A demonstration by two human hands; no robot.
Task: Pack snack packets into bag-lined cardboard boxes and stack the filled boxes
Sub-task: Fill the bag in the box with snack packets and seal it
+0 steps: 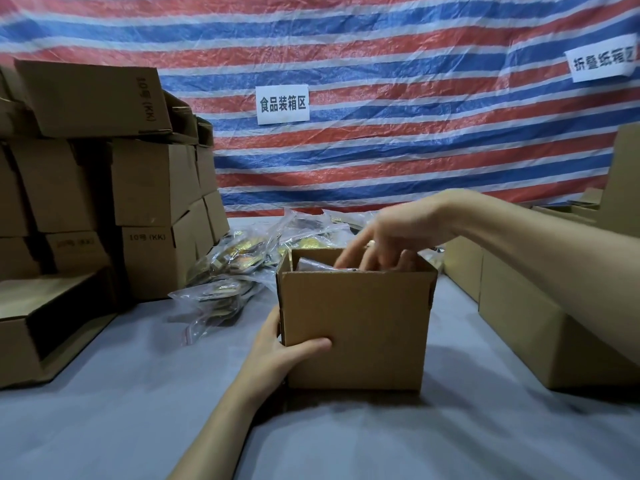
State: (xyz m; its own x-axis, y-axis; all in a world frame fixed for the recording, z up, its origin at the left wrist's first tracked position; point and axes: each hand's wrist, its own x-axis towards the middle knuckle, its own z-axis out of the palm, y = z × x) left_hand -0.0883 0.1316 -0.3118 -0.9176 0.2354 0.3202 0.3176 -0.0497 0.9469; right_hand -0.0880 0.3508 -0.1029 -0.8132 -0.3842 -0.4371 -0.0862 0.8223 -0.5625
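Open box [356, 323] stood upright on tabletop [138, 410]. Left hand [277, 348] clasped box's lower left corner. Right hand [388, 240] reached into box top, fingers spread; grip content indeterminate. Snack packets [235, 271] heaped behind-left of box.

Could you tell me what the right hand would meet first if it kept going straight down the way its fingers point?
Most likely the packet already lying inside the open box; depth is unclear.

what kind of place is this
Probably a small makeshift food-packing station. A paper sign on the striped tarp reads "food boxing area", stacked cardboard boxes stand at the left, and bagged snack packets lie behind the open box.
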